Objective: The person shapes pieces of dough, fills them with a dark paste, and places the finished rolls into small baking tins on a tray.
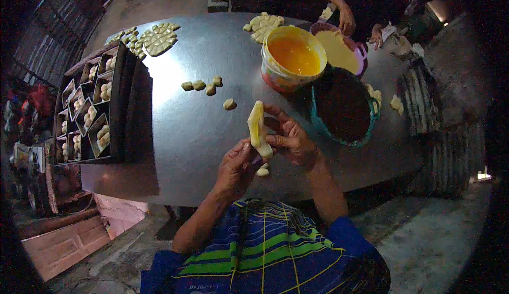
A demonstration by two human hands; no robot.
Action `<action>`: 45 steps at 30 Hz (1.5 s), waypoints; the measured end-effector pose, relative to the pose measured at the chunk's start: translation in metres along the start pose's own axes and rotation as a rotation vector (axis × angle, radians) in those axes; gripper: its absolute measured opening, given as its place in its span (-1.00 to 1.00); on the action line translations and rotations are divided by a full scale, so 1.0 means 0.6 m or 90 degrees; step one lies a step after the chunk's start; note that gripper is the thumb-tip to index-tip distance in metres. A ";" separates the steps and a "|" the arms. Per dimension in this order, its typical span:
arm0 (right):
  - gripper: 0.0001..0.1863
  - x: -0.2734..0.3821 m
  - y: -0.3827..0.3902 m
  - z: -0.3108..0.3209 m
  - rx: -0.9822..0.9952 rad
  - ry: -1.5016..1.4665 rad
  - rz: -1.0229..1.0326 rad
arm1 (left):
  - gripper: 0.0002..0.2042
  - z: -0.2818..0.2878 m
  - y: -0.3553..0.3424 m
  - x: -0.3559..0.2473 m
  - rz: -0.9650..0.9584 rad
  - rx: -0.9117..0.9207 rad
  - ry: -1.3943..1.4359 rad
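Observation:
Above the near part of the metal table, I hold a flattened piece of dough upright, a yellow streak showing along it. Its lower end is gripped by my left hand, fingers closed. My right hand is curled against its right side, with the thumb and fingers on the dough. Just below my hands lies a small dough lump. Farther off sit a single dough piece and several more dough pieces. To the right of my right hand stands a dark basin with a teal rim.
Beyond the basin stand a bucket of orange-yellow stuff and a purple basin with a pale yellow mass. Divided dough rounds lie at the far edge. A tray of tins with dough balls stands left. Another person's hand is far right.

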State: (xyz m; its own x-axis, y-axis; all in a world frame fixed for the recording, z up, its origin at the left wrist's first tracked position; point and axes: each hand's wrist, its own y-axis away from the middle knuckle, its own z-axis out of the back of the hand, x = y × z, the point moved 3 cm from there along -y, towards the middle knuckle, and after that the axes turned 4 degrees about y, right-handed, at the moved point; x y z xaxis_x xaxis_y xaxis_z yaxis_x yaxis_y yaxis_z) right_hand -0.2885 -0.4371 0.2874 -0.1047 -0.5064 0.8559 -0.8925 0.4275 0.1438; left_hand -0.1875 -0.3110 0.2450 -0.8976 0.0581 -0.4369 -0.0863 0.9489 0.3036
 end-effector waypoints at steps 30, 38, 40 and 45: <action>-0.61 -0.035 0.068 -0.038 -0.031 0.867 0.312 | -0.81 0.022 0.070 -0.052 -0.094 0.011 -0.533; -0.56 -0.056 0.071 -0.078 -0.078 0.912 0.462 | -0.73 0.069 0.049 -0.038 0.041 -0.089 -0.281; -0.53 -0.077 0.065 -0.091 -0.144 0.942 0.481 | -0.70 0.079 0.049 -0.025 0.019 -0.114 -0.122; -0.61 -0.112 0.076 -0.132 -0.318 0.956 0.428 | -0.72 0.082 0.055 -0.020 -0.001 -0.132 -0.074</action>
State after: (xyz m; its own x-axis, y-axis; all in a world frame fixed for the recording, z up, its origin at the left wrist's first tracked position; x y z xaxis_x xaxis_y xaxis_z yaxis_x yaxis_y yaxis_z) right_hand -0.2878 -0.3245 0.2759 0.3570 0.8110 0.4636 -0.6245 0.5763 -0.5272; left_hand -0.1582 -0.2653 0.2189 -0.8424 0.1038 -0.5288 -0.1855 0.8655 0.4654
